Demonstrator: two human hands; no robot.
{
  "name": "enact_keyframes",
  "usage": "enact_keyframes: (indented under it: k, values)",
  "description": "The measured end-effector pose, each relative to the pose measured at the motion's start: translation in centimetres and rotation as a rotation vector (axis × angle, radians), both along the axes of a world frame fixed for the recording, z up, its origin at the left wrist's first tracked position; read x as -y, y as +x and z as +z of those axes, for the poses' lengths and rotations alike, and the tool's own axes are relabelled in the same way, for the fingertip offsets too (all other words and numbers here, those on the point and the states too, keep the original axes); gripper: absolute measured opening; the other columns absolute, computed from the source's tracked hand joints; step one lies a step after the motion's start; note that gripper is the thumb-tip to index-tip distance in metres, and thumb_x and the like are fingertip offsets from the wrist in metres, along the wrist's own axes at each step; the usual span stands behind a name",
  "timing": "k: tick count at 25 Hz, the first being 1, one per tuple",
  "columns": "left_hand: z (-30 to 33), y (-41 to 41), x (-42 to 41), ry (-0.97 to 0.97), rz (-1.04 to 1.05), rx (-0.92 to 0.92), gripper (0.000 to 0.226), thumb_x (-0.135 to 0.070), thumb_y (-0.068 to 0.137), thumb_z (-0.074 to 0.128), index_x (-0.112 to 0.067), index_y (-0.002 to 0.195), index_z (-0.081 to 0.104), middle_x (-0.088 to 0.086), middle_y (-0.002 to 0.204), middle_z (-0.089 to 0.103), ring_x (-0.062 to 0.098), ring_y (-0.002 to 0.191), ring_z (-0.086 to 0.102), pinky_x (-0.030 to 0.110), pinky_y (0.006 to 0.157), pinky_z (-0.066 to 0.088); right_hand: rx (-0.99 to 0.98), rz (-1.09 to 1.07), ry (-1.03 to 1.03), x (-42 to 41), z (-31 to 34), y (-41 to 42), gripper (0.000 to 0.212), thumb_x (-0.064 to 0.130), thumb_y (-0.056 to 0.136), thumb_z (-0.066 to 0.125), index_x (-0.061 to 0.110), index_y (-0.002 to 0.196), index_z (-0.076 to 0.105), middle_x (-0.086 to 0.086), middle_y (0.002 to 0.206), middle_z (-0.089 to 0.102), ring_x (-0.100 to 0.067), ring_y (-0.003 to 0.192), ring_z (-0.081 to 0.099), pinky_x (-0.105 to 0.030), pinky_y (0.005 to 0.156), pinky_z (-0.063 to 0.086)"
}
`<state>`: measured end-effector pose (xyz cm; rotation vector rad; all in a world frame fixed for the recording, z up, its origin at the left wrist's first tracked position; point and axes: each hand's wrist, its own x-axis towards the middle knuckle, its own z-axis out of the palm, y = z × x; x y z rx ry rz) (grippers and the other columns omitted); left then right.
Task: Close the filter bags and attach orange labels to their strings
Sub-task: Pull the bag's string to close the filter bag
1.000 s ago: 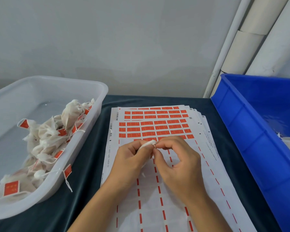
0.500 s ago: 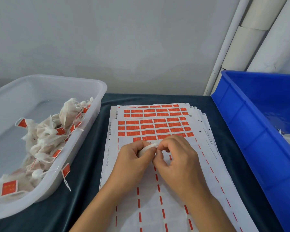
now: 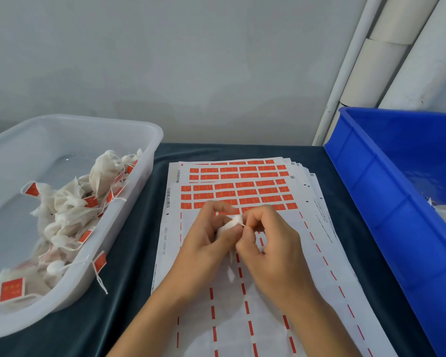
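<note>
The left hand (image 3: 206, 243) and right hand (image 3: 271, 243) met above the label sheets (image 3: 245, 292), both pinching one white filter bag (image 3: 231, 224) between their fingertips. Just beyond the grip lay rows of orange labels (image 3: 240, 193). Left of it sat the clear tub (image 3: 129, 202) of labelled bags (image 3: 70, 210); right, a blue bin (image 3: 386, 202).

On the tabletop (image 3: 129, 292), label sheets (image 3: 245, 191) lie between a tub (image 3: 129, 202) of bags (image 3: 70, 210) left and a crate (image 3: 386, 202) right.
</note>
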<state>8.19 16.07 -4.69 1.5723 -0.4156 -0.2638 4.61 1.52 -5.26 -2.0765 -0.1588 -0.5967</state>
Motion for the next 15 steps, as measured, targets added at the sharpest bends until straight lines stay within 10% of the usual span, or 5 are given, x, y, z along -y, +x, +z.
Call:
enact_keyframes:
  k: [6,15]
  values:
    - [0.46,0.26,-0.42,-0.039,-0.01,0.112,0.022,-0.026,0.103,0.056,-0.027,0.114,0.075,0.0,0.104,0.076,0.014,0.09,0.067,0.023,0.08,0.054,-0.081,0.037,0.336,0.21,0.63,-0.17,0.012,0.026,0.097,0.051,0.016,0.092,0.055,-0.002,0.08,0.065,-0.028,0.072,0.065,-0.043,0.064,0.059]
    - [0.25,0.34,-0.08,0.051,0.037,-0.02,0.023,-0.049,0.093,0.058,-0.035,0.098,0.075,-0.007,0.089,0.072,0.004,0.078,0.063,0.02,0.074,0.05,-0.096,-0.087,0.458,0.5,0.51,0.19,0.015,0.029,0.096,0.05,0.018,0.094,0.06,0.011,0.084,0.069,-0.012,0.077,0.069,-0.015,0.07,0.056]
